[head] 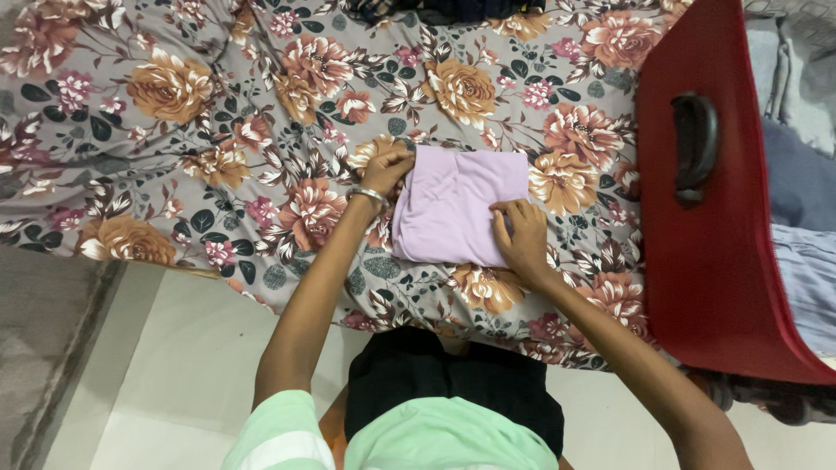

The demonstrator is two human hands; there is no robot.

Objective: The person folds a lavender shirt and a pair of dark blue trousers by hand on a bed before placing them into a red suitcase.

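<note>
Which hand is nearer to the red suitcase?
Right. The right hand rests on the folded lilac cloth near the red suitcase; the left hand holds the cloth's far edge.

place: home bedroom | cues: floral bedsheet (174, 130) on bed, red suitcase (723, 218), tiled floor (174, 374)

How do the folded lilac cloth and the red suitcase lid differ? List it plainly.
The folded lilac cloth is soft, pale and small; the red suitcase lid is stiff, deep red and far larger. The cloth lies flat under the left hand and right hand; the lid is untouched and carries a black handle. Both rest on the floral bedsheet.
</note>
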